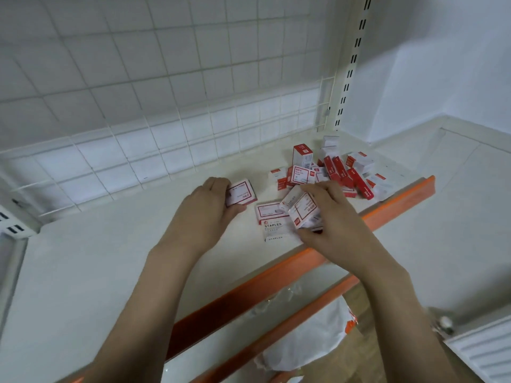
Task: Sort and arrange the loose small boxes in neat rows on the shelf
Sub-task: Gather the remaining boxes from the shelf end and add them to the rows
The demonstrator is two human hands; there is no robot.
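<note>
Nearest, the orange front lip [249, 297] of the white shelf [83, 258] runs diagonally under both forearms. Just past it, the right hand [329, 217] curls its fingers round a tilted red-and-white staple box [304, 210], with at least one more box tucked against it; how many it holds in all cannot be told. Beside that grip, touching the shelf, lie flat boxes marked STAPLES [275, 225]. To the left, apart from these, the left hand [207, 205] pinches a single box [241, 193], label up, between thumb and curled fingers. Farther back, at the right corner, the loose pile of boxes [337, 170] lies jumbled, some upright, before the wire grid back [166, 120].
</note>
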